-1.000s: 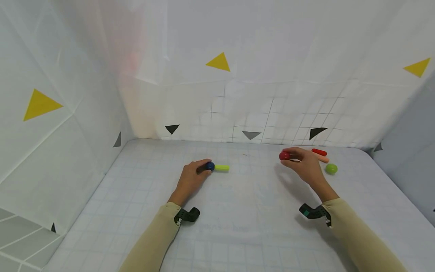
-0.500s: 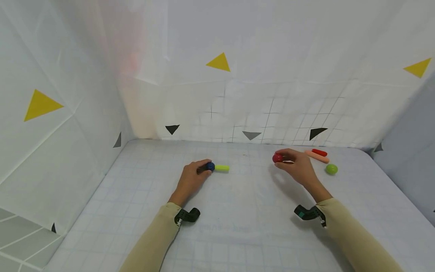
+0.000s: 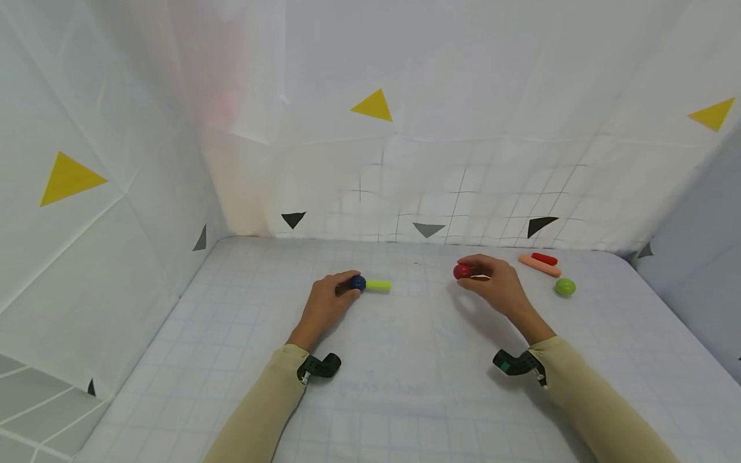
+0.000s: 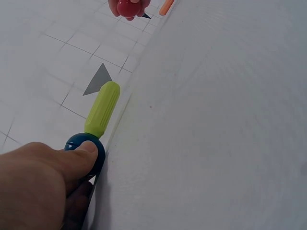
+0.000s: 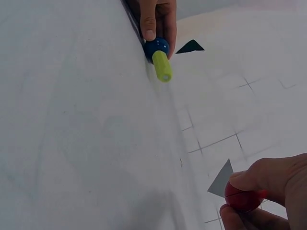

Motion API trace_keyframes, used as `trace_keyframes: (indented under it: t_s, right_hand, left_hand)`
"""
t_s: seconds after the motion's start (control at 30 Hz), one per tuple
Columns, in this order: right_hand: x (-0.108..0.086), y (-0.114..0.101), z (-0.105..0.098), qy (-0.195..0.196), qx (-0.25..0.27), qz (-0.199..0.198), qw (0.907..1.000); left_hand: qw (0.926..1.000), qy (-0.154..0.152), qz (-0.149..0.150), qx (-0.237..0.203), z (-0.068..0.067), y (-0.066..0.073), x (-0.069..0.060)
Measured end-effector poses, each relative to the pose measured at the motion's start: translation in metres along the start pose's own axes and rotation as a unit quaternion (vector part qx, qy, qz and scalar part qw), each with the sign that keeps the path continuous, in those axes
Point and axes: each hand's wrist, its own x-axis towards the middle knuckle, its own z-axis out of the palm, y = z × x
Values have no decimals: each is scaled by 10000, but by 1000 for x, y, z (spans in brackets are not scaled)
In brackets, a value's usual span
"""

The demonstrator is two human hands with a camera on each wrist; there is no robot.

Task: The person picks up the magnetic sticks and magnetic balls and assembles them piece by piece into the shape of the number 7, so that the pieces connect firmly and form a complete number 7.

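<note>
My left hand [image 3: 326, 303] pinches a dark blue ball [image 3: 359, 283] between thumb and fingers. A yellow-green rod [image 3: 379, 285] sticks out of that ball, pointing right; in the left wrist view the rod [image 4: 103, 109] looks ribbed, with its end against the blue ball [image 4: 97, 152]. To the right, my right hand [image 3: 496, 287] pinches a red ball [image 3: 462, 271], held above the table by its shadow. A thin seam shows on the red ball [image 5: 242, 197] in the right wrist view. The two held pieces are apart.
Beyond my right hand lie an orange rod [image 3: 539, 265], a shorter red rod [image 3: 545, 259] and a light green ball [image 3: 565, 287] on the white gridded table [image 3: 393, 411]. White sheet walls with coloured triangles rise at the back and sides.
My right hand has moved left with the red ball, away from the orange rod, which shows more fully now. The left hand, blue ball and yellow-green rod stay in place.
</note>
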Motion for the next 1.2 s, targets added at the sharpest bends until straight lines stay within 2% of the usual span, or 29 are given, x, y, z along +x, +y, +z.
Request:
trace_keyframes:
  t_s: [0.47, 0.7, 1.2]
  right_hand:
    - [3, -9, 11, -52, 263, -231, 9994]
    - [4, -12, 17, -108, 351, -303, 9989]
    - [4, -17, 29, -190, 491, -472, 9975]
  left_hand:
    - [10000, 19, 12, 58, -1, 2, -1]
    - [9999, -11, -122, -14, 0, 2, -1]
    - [10000, 11, 15, 54, -1, 3, -2]
